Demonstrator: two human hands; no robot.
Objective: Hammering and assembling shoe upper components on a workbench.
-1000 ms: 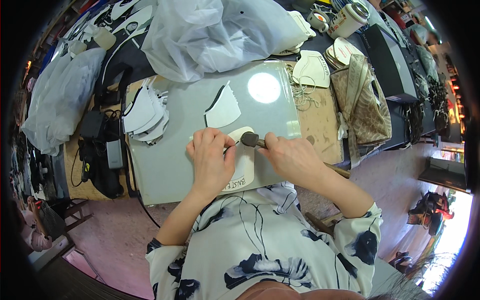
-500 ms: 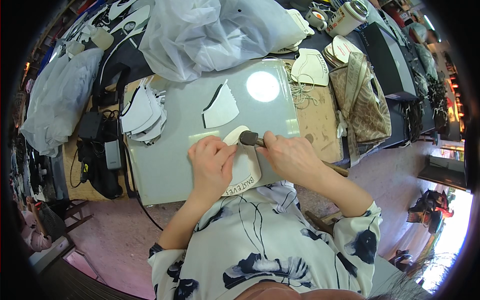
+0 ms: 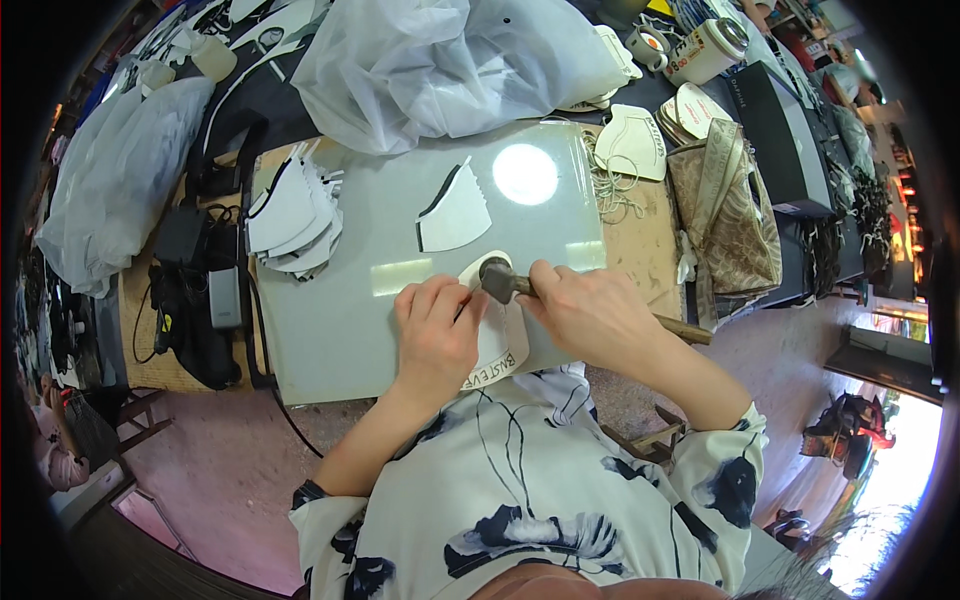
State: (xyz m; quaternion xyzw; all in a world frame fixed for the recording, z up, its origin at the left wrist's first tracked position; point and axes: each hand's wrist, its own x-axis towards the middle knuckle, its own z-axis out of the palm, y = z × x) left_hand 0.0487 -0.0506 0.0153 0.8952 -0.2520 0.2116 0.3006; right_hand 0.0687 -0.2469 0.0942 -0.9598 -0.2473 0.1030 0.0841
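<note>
My left hand [image 3: 436, 335] lies flat on a white shaped piece [image 3: 500, 340] that rests on the grey work slab [image 3: 340, 310], pinning it down near the front edge. My right hand [image 3: 590, 315] grips a small hammer [image 3: 497, 281] by its wooden handle; the dark metal head rests on the top edge of the white piece, just beside my left fingertips. The handle's end sticks out past my right wrist. A second white piece with a dark edge [image 3: 452, 215] lies farther back on the slab.
A stack of white cut pieces [image 3: 290, 220] sits at the slab's left edge. Clear plastic bags [image 3: 450, 60] fill the back. A patterned beige bag [image 3: 725, 215], more white pieces [image 3: 632, 145], tape rolls [image 3: 705, 45] and loose string are at the right. Black cables and adapters [image 3: 200, 290] lie left.
The hammer head has shifted slightly along the top of the white piece, and my left fingers have spread a little over it. Everything else stays put.
</note>
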